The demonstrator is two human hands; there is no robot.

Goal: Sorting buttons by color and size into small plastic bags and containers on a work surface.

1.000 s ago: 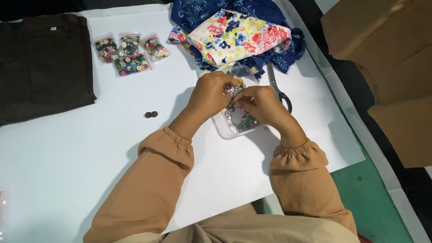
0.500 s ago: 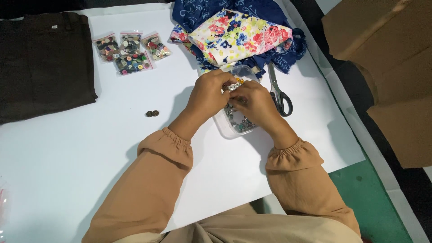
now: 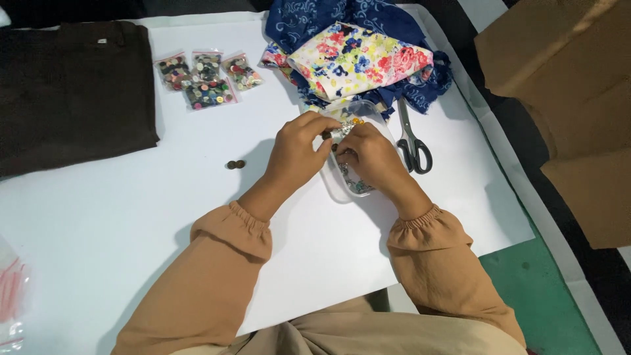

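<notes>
Both hands meet over the clear plastic container (image 3: 342, 187) on the white table (image 3: 131, 217): the left hand (image 3: 297, 148) and right hand (image 3: 369, 154) pinch a small shiny packet (image 3: 340, 132) between their fingertips. Black-handled scissors (image 3: 414, 141) lie just right, two brown buttons (image 3: 235, 164) to the left.

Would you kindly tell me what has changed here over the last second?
Little: both hands, left hand and right hand, stay together over the clear container, still pinching a small bag. The scissors, button bags, fabrics and two loose buttons lie as before.

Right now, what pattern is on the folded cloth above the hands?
Head view: the folded cloth is cream with red, blue and yellow flowers.
</notes>
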